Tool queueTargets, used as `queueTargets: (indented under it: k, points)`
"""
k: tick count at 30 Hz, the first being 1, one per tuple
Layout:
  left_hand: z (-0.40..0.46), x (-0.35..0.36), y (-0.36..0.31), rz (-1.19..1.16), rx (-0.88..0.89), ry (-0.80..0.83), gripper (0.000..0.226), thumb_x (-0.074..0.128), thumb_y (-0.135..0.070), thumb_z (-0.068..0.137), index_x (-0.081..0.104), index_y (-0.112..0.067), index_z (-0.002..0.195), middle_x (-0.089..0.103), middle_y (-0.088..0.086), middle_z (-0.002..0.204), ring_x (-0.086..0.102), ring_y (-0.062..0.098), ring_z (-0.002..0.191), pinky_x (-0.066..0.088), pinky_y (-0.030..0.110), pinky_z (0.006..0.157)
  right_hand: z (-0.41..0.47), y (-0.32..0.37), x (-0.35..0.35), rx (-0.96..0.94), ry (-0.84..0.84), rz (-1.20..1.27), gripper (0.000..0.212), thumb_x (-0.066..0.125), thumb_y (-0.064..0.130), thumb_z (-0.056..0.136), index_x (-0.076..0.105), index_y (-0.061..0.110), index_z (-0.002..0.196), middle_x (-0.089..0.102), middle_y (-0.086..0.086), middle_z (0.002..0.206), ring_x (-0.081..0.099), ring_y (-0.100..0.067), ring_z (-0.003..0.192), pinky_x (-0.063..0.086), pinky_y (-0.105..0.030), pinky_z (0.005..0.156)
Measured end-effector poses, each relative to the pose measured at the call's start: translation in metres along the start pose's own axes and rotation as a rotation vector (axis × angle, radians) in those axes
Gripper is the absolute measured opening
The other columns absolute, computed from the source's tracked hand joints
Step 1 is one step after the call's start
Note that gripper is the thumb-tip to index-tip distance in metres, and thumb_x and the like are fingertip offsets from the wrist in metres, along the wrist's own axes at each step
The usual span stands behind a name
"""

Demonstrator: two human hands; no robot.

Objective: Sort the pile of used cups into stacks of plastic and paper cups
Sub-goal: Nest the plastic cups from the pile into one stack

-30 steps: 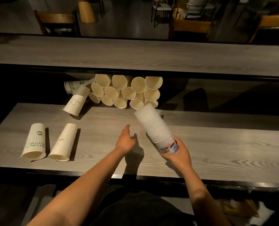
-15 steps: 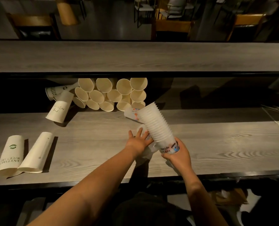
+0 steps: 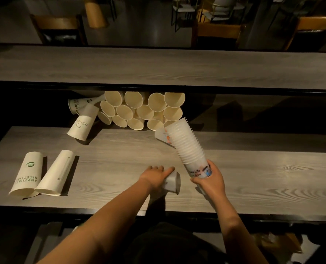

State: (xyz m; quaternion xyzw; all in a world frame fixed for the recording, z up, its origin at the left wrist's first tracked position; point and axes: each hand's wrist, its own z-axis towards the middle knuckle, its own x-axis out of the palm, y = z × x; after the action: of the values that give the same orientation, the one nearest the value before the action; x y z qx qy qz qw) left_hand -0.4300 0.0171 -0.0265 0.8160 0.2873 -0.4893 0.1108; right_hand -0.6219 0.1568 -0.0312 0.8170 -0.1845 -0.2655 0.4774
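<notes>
Right hand point(image 3: 210, 181): fingers wrapped round tall stack of translucent ribbed plastic cups point(image 3: 188, 143). Left hand point(image 3: 154, 177): fingers grip single translucent plastic cup point(image 3: 172, 182) lying on grey wood-grain tabletop point(image 3: 110, 159).

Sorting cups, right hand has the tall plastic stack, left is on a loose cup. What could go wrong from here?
1. The plastic stack is tall, tilted and held only at its base by the right hand; it could topple.
2. The left hand grips a loose cup lying on its side; squeezing may crush it.
3. The stack's top leans near the paper cup pile and might knock it.
</notes>
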Motion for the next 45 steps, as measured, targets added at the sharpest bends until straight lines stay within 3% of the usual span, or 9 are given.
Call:
queueTargets:
  k: [5, 10, 16, 21, 25, 30, 36, 40, 45]
  points:
    - [-0.024, -0.005, 0.055, -0.645, -0.314, -0.214, 0.120, 0.077, -0.033, 0.082, -0.019, -0.044, 0.155, 0.054, 0.015, 0.130, 0.061, 0.033, 0.111, 0.050, 0.052, 0.100, 0.008, 0.004, 0.014, -0.020, 0.054, -0.014, 0.086, 0.088, 0.023, 0.044, 0.057, 0.058, 0.117, 0.069, 0.015, 0.102, 0.072, -0.019, 0.089, 0.064, -0.041, 0.060]
    - [-0.033, -0.032, 0.083, -1.674, -0.544, -0.592, 0.094, 0.081, -0.032, 0.082, 0.010, -0.038, 0.143, 0.050, 0.014, 0.128, 0.062, 0.032, 0.104, 0.057, 0.057, 0.088, 0.016, 0.011, 0.030, -0.039, 0.122, -0.070, 0.088, 0.090, 0.020, 0.046, 0.057, 0.050, 0.122, 0.068, 0.009, 0.110, 0.071, -0.020, 0.091, 0.064, -0.039, 0.059]
    - [-0.027, -0.077, 0.100, -2.579, -0.687, -1.072, 0.082, 0.084, -0.029, 0.080, 0.025, -0.022, 0.136, 0.053, 0.018, 0.132, 0.064, 0.035, 0.112, 0.057, 0.058, 0.088, 0.023, 0.012, 0.042, -0.042, 0.153, -0.095, 0.086, 0.089, 0.018, 0.044, 0.058, 0.056, 0.114, 0.068, 0.014, 0.106, 0.070, -0.018, 0.091, 0.062, -0.034, 0.055]
    - [-0.014, -0.106, 0.094, -2.596, -0.685, -1.222, 0.081, 0.086, -0.032, 0.077, 0.025, -0.023, 0.129, 0.052, 0.014, 0.124, 0.066, 0.030, 0.105, 0.061, 0.051, 0.083, 0.026, 0.015, 0.047, -0.083, 0.147, -0.160, 0.085, 0.088, 0.026, 0.040, 0.054, 0.064, 0.108, 0.064, 0.016, 0.109, 0.069, -0.011, 0.090, 0.059, -0.022, 0.053]
    - [-0.005, -0.113, 0.092, -2.417, -0.724, -1.274, 0.085, 0.087, -0.032, 0.076, 0.022, -0.025, 0.130, 0.050, 0.009, 0.119, 0.064, 0.025, 0.102, 0.061, 0.046, 0.087, 0.030, 0.012, 0.047, -0.068, 0.148, -0.183, 0.090, 0.087, 0.021, 0.042, 0.053, 0.060, 0.116, 0.062, 0.012, 0.113, 0.069, -0.017, 0.092, 0.063, -0.033, 0.056]
    - [0.009, -0.104, 0.078, -2.095, -0.538, -1.072, 0.087, 0.087, -0.027, 0.076, 0.027, -0.026, 0.139, 0.054, 0.010, 0.127, 0.064, 0.024, 0.109, 0.058, 0.040, 0.091, 0.033, 0.007, 0.044, -0.099, 0.148, -0.212, 0.090, 0.088, 0.022, 0.043, 0.052, 0.061, 0.116, 0.060, 0.016, 0.113, 0.067, -0.016, 0.093, 0.062, -0.030, 0.055]
    - [0.023, -0.098, 0.061, -1.856, -0.290, -0.609, 0.045, 0.063, -0.055, 0.090, 0.069, -0.025, 0.123, 0.068, -0.006, 0.128, 0.058, 0.011, 0.122, 0.035, 0.043, 0.114, 0.039, -0.001, 0.037, -0.064, 0.057, -0.142, 0.086, 0.090, 0.024, 0.049, 0.055, 0.058, 0.120, 0.067, 0.021, 0.104, 0.072, -0.011, 0.087, 0.063, -0.031, 0.062]
    - [0.038, -0.106, 0.053, -1.849, -0.246, -0.509, 0.049, 0.047, -0.057, 0.097, 0.066, -0.022, 0.126, 0.063, -0.005, 0.133, 0.052, 0.013, 0.129, 0.033, 0.041, 0.116, 0.044, -0.008, 0.022, -0.021, -0.026, -0.129, 0.088, 0.092, 0.017, 0.053, 0.054, 0.052, 0.124, 0.067, 0.018, 0.107, 0.071, -0.014, 0.093, 0.065, -0.037, 0.070]
    - [0.064, -0.111, 0.044, -1.502, -0.306, -0.479, 0.044, 0.047, -0.026, 0.104, 0.047, -0.018, 0.147, 0.053, 0.001, 0.145, 0.054, 0.013, 0.119, 0.045, 0.032, 0.102, 0.045, -0.013, 0.012, 0.007, -0.087, -0.125, 0.090, 0.093, 0.019, 0.052, 0.053, 0.046, 0.128, 0.066, 0.015, 0.111, 0.069, -0.013, 0.098, 0.063, -0.045, 0.081]
